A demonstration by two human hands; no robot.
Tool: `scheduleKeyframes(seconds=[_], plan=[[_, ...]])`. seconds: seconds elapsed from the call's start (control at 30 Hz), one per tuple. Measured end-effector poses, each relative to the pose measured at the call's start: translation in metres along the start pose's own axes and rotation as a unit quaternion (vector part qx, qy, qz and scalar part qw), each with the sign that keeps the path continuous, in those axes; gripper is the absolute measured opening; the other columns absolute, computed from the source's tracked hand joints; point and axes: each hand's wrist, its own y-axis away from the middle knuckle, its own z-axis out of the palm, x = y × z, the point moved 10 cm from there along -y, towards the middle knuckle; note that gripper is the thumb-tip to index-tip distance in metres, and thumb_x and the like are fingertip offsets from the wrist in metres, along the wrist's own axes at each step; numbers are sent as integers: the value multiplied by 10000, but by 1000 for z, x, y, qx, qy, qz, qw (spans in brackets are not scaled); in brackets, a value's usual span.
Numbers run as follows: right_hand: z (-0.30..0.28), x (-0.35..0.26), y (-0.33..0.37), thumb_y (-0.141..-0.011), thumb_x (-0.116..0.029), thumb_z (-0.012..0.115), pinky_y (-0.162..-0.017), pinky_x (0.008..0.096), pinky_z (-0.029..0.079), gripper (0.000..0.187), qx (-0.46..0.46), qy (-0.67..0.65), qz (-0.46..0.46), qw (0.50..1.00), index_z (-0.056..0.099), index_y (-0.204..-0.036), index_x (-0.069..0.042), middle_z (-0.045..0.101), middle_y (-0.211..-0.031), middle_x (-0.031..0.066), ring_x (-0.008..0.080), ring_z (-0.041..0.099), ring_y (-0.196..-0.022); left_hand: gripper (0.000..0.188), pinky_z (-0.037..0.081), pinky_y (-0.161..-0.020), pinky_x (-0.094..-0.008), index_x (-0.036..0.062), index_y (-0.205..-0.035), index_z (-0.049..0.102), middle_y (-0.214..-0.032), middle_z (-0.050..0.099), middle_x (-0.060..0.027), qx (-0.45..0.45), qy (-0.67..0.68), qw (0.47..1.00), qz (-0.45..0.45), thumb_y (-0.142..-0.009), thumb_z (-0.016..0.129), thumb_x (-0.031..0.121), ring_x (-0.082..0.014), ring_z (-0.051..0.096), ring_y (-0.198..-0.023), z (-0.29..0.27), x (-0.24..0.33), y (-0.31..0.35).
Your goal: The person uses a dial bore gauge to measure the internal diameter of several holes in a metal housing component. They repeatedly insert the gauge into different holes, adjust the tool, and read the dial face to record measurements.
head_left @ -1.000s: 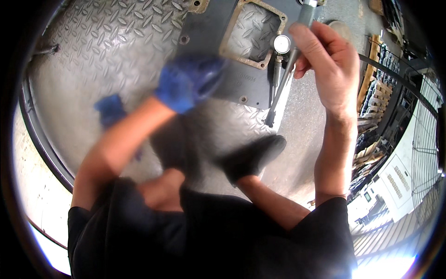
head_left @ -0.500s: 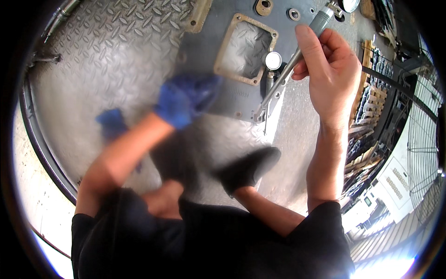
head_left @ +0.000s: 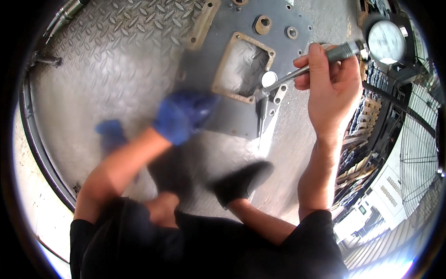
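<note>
My bare right hand (head_left: 332, 88) is closed around a dial bore gauge (head_left: 344, 52), between its grey grip and thin rod. The gauge's round white dial (head_left: 387, 42) is tilted up at the right. Its rod slants down left over the lower right part of a dark metal plate (head_left: 232, 123); whether the tip touches cannot be seen. A second, smaller dial gauge (head_left: 269, 79) is by the plate's right side, partly behind that rod. My left hand (head_left: 179, 116), in a blue glove, is at the plate's left edge, its fingers smeared by motion.
The plate has a rectangular opening (head_left: 219, 69) with a tan rim and several round holes. Tread-patterned metal floor (head_left: 116, 60) surrounds it. A blurred blue thing (head_left: 111, 132) is left of my forearm. Wooden pallets (head_left: 369, 114) and a wire guard (head_left: 418, 125) stand at right.
My right hand has tilted the bore gauge flatter, its dial swinging right and toward me. The rod's lower end has moved up the plate. The plate sits slightly lower in view.
</note>
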Motion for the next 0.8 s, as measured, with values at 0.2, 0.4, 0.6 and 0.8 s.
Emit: scheduleKeyframes(seconds=[0.2, 0.4, 0.6, 0.8], plan=[[-5, 6, -10, -1054, -89, 649, -746, 252, 600, 168, 80, -66, -74, 992, 588, -1115, 56, 754, -956, 149, 135, 729, -807, 454, 560, -612, -434, 119, -1280, 713, -871, 709, -83, 2, 34, 999, -3, -834, 782, 169, -306, 685, -721, 4, -4, 0], [7, 14, -32, -1054, -147, 669, -806, 268, 610, 249, 117, -34, -125, 985, 619, -1142, 80, 764, -989, 140, 149, 742, -850, 405, 569, -623, -437, 116, -1242, 723, -858, 701, -87, -24, 37, 999, -22, -843, 769, 167, -309, 688, -716, 7, -5, -1], [15, 17, -49, -1056, -169, 666, -785, 272, 612, 255, 102, -28, -143, 984, 634, -1102, 80, 769, -975, 130, 139, 741, -836, 379, 576, -644, -438, 118, -1227, 730, -854, 700, -85, -44, 22, 999, -18, -856, 756, 186, -307, 695, -729, 12, -7, 4], [17, 12, -53, -1055, -173, 669, -769, 274, 617, 261, 98, -5, -144, 985, 629, -1115, 78, 771, -963, 134, 146, 744, -821, 376, 576, -638, -437, 119, -1227, 731, -857, 701, -83, -34, 32, 999, -16, -859, 756, 190, -302, 697, -728, 9, -6, 2]])
